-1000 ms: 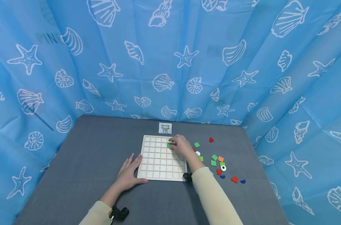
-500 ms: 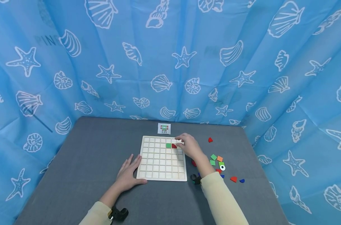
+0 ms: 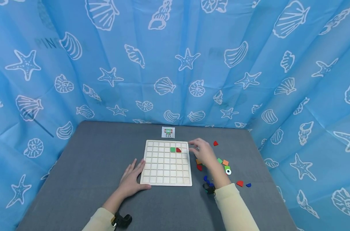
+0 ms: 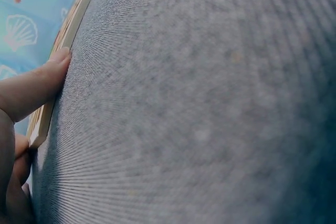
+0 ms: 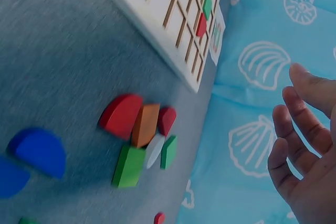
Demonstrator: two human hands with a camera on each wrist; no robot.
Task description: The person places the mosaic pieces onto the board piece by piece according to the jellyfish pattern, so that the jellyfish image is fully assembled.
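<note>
A pale wooden grid board (image 3: 160, 173) lies flat on the grey table. In its second row from the back sit a green square tile (image 3: 173, 149) and, directly to its right, a red quarter-circle tile (image 3: 178, 149). My left hand (image 3: 131, 179) rests at the board's front left corner, fingers spread along the left side. Its thumb (image 4: 39, 87) presses the front edge in the left wrist view. Just off the board's right side hovers my right hand (image 3: 204, 150), fingers loosely bent. Nothing shows between those fingers (image 5: 302, 124) in the right wrist view.
Loose pieces lie right of the board: a red quarter circle (image 5: 121, 116), an orange piece (image 5: 145, 124), a light green one (image 5: 128, 166), blue half circles (image 5: 39, 150) and several others. A small printed pattern card (image 3: 168, 132) lies behind the board. A blue shell-print curtain (image 3: 175, 64) closes the back.
My right hand has let go of the red quarter-circle tile on the board and moved right, off the board. The left hand has stayed at its corner.
</note>
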